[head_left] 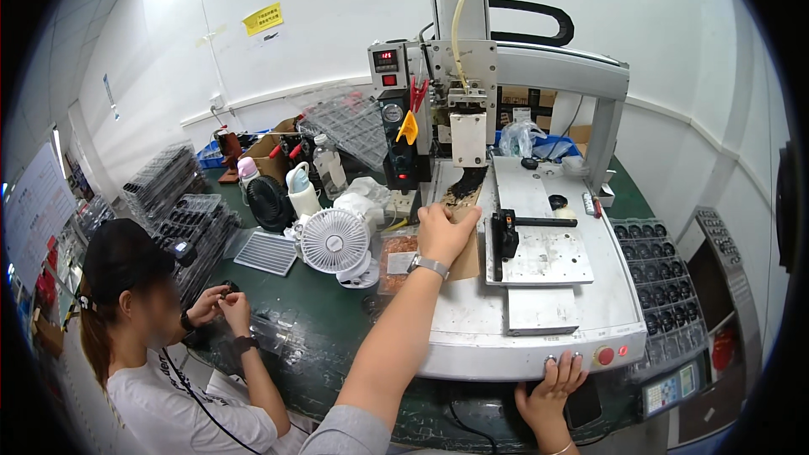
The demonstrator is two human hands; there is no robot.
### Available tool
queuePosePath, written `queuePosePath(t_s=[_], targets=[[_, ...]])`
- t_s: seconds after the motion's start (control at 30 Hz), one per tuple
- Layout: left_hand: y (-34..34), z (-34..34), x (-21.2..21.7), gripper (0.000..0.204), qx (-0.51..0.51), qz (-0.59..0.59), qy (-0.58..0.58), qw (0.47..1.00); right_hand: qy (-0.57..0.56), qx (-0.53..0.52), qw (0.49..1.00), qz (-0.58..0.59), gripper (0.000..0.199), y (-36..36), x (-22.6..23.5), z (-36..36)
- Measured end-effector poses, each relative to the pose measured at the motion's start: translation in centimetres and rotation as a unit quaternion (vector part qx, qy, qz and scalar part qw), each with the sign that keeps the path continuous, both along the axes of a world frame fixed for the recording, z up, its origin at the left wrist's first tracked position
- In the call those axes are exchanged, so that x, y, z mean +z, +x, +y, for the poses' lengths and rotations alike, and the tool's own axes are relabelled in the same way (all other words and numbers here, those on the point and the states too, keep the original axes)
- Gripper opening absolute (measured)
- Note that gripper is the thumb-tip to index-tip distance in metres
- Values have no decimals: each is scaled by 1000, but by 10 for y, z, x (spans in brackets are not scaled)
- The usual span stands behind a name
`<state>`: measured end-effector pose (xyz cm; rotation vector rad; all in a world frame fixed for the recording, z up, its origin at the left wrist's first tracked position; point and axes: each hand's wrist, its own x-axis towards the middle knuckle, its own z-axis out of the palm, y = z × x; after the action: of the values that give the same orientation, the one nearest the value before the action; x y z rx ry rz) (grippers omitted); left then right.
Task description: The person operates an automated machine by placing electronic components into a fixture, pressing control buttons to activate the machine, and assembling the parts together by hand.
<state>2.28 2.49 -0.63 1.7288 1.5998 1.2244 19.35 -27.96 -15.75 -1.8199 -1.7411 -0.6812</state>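
The left hand lies flat on a brown cardboard strip on the dispensing machine's bed, fingers loosely spread, hiding the strip's middle. The right hand curls over the bed's front edge beside a red button; its fingertips grip nothing else visible.

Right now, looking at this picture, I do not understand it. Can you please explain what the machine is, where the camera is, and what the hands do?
The camera sits on a person's head, looking down. Their left hand presses a brown card onto the bed of a white benchtop machine with a gantry. Their right hand rests on the machine's front edge, by a red button. On the green table are a small white fan, bottles and black trays. At left, a co-worker handles a small part.
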Motion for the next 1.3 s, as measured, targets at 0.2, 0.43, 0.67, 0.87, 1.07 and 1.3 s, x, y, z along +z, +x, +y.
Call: queuePosePath(t_s=[0.2,0.43,0.67,0.87,1.07,1.3], targets=[[-2,0,-1,68,0,-2,-2,1000,-2,1,1000,-2,81,-1,1,0],[-3,-2,1,69,-2,-4,-6,1000,-9,-1,1000,2,79,0,-1,-1],[-3,-1,1,69,5,-14,-3,1000,-16,4,1000,0,83,-1,3,-2],[-4,1,0,69,0,-24,-2,1000,-13,4,1000,3,81,0,0,-1],[-5,2,1,69,5,-33,-5,999,-15,2,1000,1,81,0,2,-1],[-5,5,-2,70,10,-49,-3,999,-10,9,1000,6,82,-1,3,-1]])
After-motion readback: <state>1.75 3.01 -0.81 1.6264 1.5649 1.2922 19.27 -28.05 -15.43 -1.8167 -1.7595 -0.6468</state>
